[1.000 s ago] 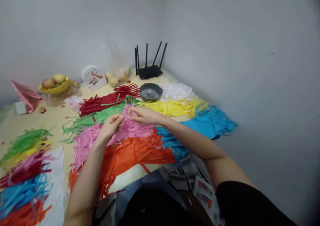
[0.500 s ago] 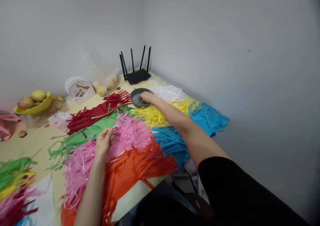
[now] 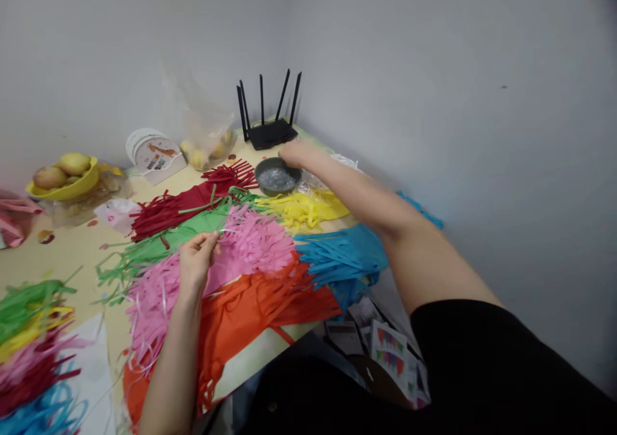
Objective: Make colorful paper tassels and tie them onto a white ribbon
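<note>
My left hand [image 3: 196, 259] is closed in a pinch on a thin white strip over the pink fringed paper [image 3: 250, 242]. My right hand [image 3: 295, 154] reaches far across the table and hovers at the back rim of a small dark bowl [image 3: 276, 177] with something whitish in it; its fingers are curled downward and I cannot make out anything in them. Fringed paper sheets lie side by side: dark red [image 3: 183, 200], green [image 3: 164, 245], yellow [image 3: 303, 207], blue [image 3: 342, 255] and orange [image 3: 250, 306].
A black router [image 3: 268, 130] stands in the corner. A plastic bag of fruit [image 3: 205, 146], a round printed box [image 3: 152, 155] and a yellow bowl of fruit [image 3: 65, 181] line the back wall. More coloured strips [image 3: 33, 345] are heaped at the left. Printed cards [image 3: 385, 348] lie by my lap.
My right hand left the pink paper, reached to the dark bowl, and now sits lifted at its far rim. My left hand stayed pinched over the pink paper.
</note>
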### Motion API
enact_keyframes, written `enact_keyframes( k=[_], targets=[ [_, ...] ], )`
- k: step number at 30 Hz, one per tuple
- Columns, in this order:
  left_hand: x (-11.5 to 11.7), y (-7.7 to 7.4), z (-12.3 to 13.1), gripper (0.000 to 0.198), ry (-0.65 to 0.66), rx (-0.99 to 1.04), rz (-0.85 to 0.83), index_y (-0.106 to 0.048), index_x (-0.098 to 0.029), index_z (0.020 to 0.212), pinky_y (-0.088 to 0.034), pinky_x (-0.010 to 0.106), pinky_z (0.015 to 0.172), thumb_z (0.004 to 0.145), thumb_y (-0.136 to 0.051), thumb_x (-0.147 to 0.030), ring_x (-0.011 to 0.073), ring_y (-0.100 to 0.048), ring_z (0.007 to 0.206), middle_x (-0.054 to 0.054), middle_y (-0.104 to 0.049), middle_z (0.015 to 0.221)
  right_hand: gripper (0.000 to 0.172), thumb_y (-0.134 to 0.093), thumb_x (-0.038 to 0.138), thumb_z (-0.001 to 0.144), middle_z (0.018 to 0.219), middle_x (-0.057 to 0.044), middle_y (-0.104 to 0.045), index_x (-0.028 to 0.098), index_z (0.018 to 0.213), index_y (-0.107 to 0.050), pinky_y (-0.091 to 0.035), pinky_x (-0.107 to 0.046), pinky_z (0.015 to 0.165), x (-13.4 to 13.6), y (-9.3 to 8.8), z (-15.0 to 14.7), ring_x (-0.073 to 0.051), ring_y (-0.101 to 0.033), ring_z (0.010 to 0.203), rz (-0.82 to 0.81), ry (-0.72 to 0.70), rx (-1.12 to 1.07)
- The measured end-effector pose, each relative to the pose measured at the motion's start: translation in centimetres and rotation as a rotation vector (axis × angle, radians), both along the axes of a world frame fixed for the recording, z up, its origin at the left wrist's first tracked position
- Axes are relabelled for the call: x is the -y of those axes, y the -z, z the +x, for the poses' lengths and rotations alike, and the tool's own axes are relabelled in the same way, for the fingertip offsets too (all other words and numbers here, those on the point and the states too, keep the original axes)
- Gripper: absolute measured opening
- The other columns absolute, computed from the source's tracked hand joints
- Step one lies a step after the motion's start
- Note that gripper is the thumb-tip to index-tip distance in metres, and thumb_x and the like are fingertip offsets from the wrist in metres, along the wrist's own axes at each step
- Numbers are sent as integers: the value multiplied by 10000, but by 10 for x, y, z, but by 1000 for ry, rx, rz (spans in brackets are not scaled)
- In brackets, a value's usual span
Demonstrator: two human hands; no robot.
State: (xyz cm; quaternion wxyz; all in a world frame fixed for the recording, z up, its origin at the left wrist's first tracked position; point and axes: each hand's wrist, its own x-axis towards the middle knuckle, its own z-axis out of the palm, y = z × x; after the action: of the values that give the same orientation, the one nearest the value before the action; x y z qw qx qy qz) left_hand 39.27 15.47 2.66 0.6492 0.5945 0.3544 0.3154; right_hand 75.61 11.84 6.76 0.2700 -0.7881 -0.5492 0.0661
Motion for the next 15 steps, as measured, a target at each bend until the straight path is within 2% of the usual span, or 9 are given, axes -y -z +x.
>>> enact_keyframes(
  k=[1,3,6,8,11,13,15],
  targets=[
    [1,-2,-1,338,-21,2,15,-697,-148,692,-152,212,385,692,-795,-471,40,-261,367,-22,-552,496,155,-651,14,796,756,-146,-693,120,691,-691,-444,-380,864,2,-12,-9,-322,-656,1007,-93,-2,98],
    [2,-7,-2,305,-69,-8,53,-708,-148,686,-162,221,388,724,-765,-445,40,-269,375,3,-626,561,81,-671,67,794,818,-129,-714,138,785,-711,-420,-352,813,8,-33,-40,-289,-655,953,-214,-98,258],
    [4,-19,-4,298,-99,-71,171,-728,-137,669,-176,234,393,755,-725,-423,43,-281,390,32,-683,630,153,-585,168,897,899,-76,-731,198,986,-706,-362,-302,696,22,-50,-109,-207,-637,839,-236,-525,512],
    [5,-29,-8,304,-40,-136,238,-739,-126,656,-167,238,395,747,-725,-415,45,-285,391,31,-658,591,199,-524,162,942,913,-66,-730,204,1042,-691,-315,-298,645,34,-55,-155,-182,-619,787,-232,-699,603],
    [4,-42,-22,321,113,-215,186,-754,-114,660,-119,234,398,715,-747,-430,41,-227,371,-16,-491,430,244,-447,167,1005,916,-65,-716,197,1102,-669,-263,-301,609,48,-60,-202,-162,-595,739,-227,-777,670],
    [4,-50,-36,340,197,-250,94,-747,-111,649,-104,228,403,686,-769,-448,38,-189,368,-43,-390,376,248,-427,171,1026,917,-66,-701,183,1127,-653,-250,-299,606,53,-65,-219,-153,-582,733,-222,-792,699],
    [7,-55,-50,350,242,-271,30,-727,-111,621,-109,224,403,648,-801,-452,35,-181,370,-48,-374,372,241,-420,168,1036,919,-64,-687,169,1130,-642,-255,-292,612,56,-69,-230,-146,-573,737,-211,-804,710]
  ],
)
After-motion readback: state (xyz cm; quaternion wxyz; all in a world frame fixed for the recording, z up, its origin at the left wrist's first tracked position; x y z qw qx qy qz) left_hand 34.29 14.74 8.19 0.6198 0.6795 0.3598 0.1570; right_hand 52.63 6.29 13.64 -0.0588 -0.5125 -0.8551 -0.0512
